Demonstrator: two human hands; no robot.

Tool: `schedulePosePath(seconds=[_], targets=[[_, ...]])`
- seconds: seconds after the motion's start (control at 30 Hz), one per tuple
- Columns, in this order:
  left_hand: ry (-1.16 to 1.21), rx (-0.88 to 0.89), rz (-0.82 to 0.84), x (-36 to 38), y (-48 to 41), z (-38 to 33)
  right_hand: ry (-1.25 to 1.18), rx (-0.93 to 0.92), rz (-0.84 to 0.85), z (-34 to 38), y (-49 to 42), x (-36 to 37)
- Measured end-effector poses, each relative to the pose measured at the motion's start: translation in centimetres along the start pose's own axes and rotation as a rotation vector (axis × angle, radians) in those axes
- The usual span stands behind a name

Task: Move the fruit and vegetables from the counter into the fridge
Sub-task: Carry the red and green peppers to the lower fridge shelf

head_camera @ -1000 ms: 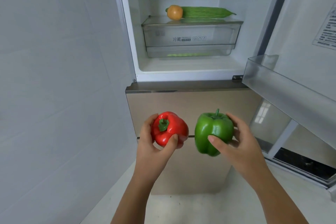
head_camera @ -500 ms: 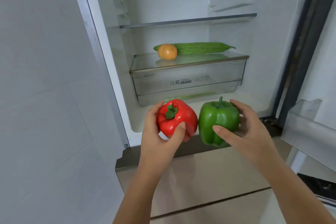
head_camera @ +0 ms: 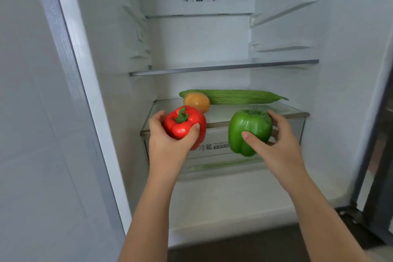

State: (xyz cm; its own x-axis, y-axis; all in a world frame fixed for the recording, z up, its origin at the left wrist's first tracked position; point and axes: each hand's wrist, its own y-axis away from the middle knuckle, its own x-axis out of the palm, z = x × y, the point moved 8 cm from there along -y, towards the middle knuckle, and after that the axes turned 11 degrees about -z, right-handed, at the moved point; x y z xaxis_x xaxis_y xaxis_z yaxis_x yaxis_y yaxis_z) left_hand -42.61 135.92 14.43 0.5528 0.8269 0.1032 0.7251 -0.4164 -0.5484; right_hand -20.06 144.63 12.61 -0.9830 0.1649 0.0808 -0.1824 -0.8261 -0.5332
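Now both hands are raised in front of the open white fridge (head_camera: 202, 44), and each hand holds one pepper. The left hand (head_camera: 168, 144) grips a shiny red bell pepper with a curled green stem (head_camera: 182, 125): the thumb lies across its front and the other fingers curl round its left side. The right hand (head_camera: 278, 147) grips a shiny green bell pepper (head_camera: 248, 132) in the same way, with the thumb pressed on the front and the fingers wrapped round the right side.

The two peppers are side by side but apart from each other, at the height of the front edge of the lower glass shelf (head_camera: 221, 110). This shelf covers a clear plastic drawer with printed letters (head_camera: 212, 155). Whether the peppers touch the shelf edge, I cannot tell.

Farther back on the same shelf lie a small round orange fruit (head_camera: 197, 101) and a long green ridged gourd (head_camera: 238, 97). The fruit sits just in front of the left end of the gourd. Higher up, a thin glass shelf with a metal front strip (head_camera: 223, 67) crosses the fridge from wall to wall.
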Motion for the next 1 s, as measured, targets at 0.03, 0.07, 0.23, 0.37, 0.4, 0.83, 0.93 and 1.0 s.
schedulePosePath(seconds=[0.03, 0.07, 0.23, 0.37, 0.4, 0.83, 0.93, 1.0], targets=[[-0.015, 0.001, -0.014, 0.2, -0.9, 0.0, -0.013, -0.006, 0.000, 0.1, -0.9, 0.5], [-0.037, 0.007, -0.027, 0.4, -1.8, 0.0, -0.023, -0.016, 0.002, 0.1, -1.8, 1.1], [-0.129, 0.046, -0.035, 1.9, -4.7, 0.3, -0.037, -0.059, 0.017, -0.4, -5.8, 3.6], [-0.176, 0.086, -0.036, 3.2, -6.1, 0.9, -0.021, -0.051, 0.031, -1.2, -8.3, 5.0], [-0.184, 0.086, -0.041, 3.4, -6.4, 1.0, -0.011, -0.049, 0.038, -1.5, -8.8, 5.4], [-0.249, 0.029, 0.125, 5.6, -9.9, 3.1, 0.063, -0.004, 0.287, -3.8, -13.3, 10.2], [-0.240, 0.003, 0.162, 5.8, -10.4, 3.4, 0.044, 0.013, 0.335, -3.9, -13.7, 10.9], [-0.242, -0.021, 0.153, 5.8, -10.8, 3.7, 0.035, 0.020, 0.347, -4.0, -13.9, 11.2]])
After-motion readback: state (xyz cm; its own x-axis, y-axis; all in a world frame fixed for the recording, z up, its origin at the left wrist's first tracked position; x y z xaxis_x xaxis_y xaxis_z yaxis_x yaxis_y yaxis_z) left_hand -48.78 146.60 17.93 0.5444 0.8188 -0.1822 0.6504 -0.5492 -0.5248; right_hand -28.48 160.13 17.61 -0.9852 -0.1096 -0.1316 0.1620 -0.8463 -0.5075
